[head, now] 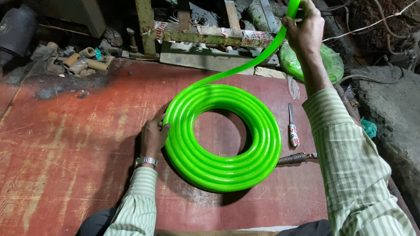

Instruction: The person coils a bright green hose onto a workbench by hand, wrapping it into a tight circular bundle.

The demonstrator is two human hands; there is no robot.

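A clear plastic bag (315,61) holding more green hose is seen at the upper right of the frame, lying at the far edge of the red table (72,143). White tape with red print (256,37) is wrapped around a yellowish metal frame bar (210,35) at the upper centre. A white and red printed label is carried on the handle of a small knife (292,133), right of centre.
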